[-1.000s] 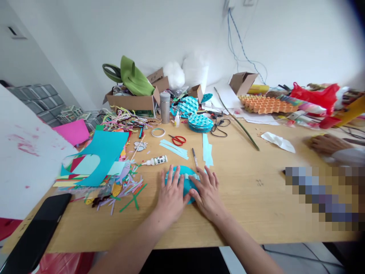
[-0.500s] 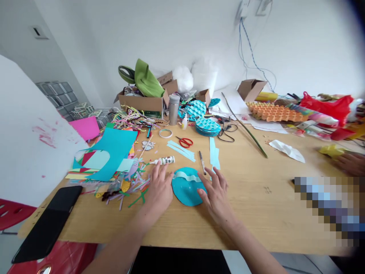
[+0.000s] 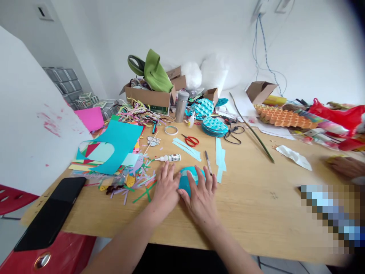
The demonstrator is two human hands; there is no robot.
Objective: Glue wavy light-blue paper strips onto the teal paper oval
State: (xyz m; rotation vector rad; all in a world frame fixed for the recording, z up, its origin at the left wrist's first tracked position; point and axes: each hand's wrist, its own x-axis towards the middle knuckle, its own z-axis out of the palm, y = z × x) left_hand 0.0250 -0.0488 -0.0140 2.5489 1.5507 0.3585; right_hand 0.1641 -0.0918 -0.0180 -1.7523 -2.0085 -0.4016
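A round blue paper disc (image 3: 184, 185) with a pale wavy strip across it lies on the table in front of me. My right hand (image 3: 202, 196) rests over the disc's right part, fingers spread and thumb near its lower edge. At the left edge of the disc, my left hand (image 3: 165, 190) lies palm down with its fingers stretched out. Just beyond the hands are a white glue bottle (image 3: 172, 157) on its side and a pen (image 3: 208, 163). Pale blue paper strips (image 3: 186, 149) lie farther back, beside red-handled scissors (image 3: 190, 140).
Coloured paper sheets (image 3: 125, 140) and scraps cover the left side, near a black phone (image 3: 51, 213). A steel bottle (image 3: 181, 107), a stack of blue discs (image 3: 214, 127) and a cardboard box (image 3: 148, 99) stand behind. Another person's hand (image 3: 346, 168) is at the right.
My right hand has moved left, farther over the disc and closer to my left hand, covering more of it. The camera view has shifted slightly. The other person's hand has moved over the yellow item.
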